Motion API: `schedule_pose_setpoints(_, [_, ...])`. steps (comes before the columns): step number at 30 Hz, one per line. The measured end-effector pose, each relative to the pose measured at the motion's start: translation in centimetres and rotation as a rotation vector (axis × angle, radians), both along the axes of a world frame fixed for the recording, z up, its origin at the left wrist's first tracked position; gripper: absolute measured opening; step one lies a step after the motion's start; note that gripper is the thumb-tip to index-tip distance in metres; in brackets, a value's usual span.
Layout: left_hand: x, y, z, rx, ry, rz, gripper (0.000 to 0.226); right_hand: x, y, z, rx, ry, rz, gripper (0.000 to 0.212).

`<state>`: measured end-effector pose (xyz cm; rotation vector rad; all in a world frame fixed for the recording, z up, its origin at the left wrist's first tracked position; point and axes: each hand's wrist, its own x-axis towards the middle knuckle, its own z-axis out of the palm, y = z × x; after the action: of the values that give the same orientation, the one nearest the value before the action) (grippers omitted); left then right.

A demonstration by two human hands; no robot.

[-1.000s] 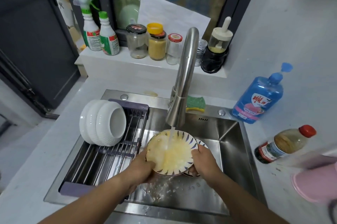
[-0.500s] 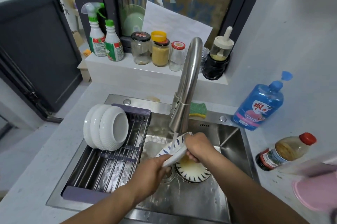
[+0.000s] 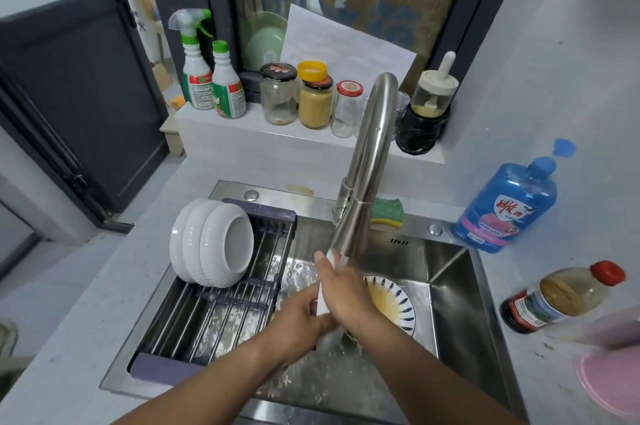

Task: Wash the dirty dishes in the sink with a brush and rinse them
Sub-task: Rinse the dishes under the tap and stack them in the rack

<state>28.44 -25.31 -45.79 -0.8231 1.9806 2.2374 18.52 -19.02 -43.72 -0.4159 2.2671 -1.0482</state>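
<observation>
Under the faucet (image 3: pixel 367 161): plate (image 3: pixel 322 301) on edge, left hand (image 3: pixel 299 319) gripping its lower rim, right hand (image 3: pixel 348 296) clamped round its top. Second plate (image 3: pixel 398 307) flat, just right.

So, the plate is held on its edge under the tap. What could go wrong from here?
1. The held plate is wet and stands on edge between the left hand and right hand. A weak grip could drop it onto the dirty plate lying below in the sink and chip both.
2. Its top edge is very near the faucet spout and could knock against it.
</observation>
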Motion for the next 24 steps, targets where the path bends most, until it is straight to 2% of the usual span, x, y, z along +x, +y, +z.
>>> schedule_pose_setpoints(4, [0.1, 0.2, 0.0, -0.036, 0.018, -0.053, 0.031, -1.5, -1.0, 0.6, 0.028, -0.084, -0.156, 0.049])
schedule_pose_setpoints(6, [0.0, 0.2, 0.0, -0.037, 0.019, -0.040, 0.032, -1.5, -1.1, 0.9, 0.011, -0.175, -0.222, 0.065])
schedule_pose_setpoints(8, [-0.3, 0.2, 0.3, -0.012, 0.008, 0.022, 0.033, -1.0, -1.4, 0.6, 0.047, -0.162, -0.089, 0.073])
schedule_pose_setpoints(9, [-0.6, 0.0, 0.5, 0.028, -0.012, 0.074, 0.034, -0.9, -1.5, 0.1, 0.058, -0.113, 0.008, 0.068])
schedule_pose_setpoints(11, [-1.0, -0.7, 0.9, 0.153, -0.062, 0.166, 0.035, -0.3, -1.5, 0.0, -0.014, -0.013, 0.120, 0.060])
schedule_pose_setpoints(14, [-1.4, -1.7, 1.5, 0.452, -0.059, 0.281, 0.033, -0.1, -0.7, -0.8, -0.106, 0.022, 0.186, 0.056])
schedule_pose_setpoints(17, [-2.1, -2.0, 1.9, 0.736, -0.003, 0.444, 0.033, 0.7, 0.5, -2.2, -0.072, 0.225, 0.205, 0.065])
schedule_pose_setpoints(20, [-3.2, -1.6, 2.1, 0.866, -0.010, 0.570, 0.039, 0.8, 0.9, -3.1, 0.034, 0.455, 0.127, 0.065])
schedule_pose_setpoints(22, [-3.6, -1.5, 2.2, 0.930, -0.014, 0.647, 0.035, 0.1, 0.8, -3.2, 0.007, 0.393, -0.065, 0.052])
schedule_pose_setpoints(24, [-3.5, -1.9, 2.2, 0.964, -0.016, 0.690, 0.032, -0.8, 0.6, -3.2, -0.061, 0.217, -0.277, 0.040])
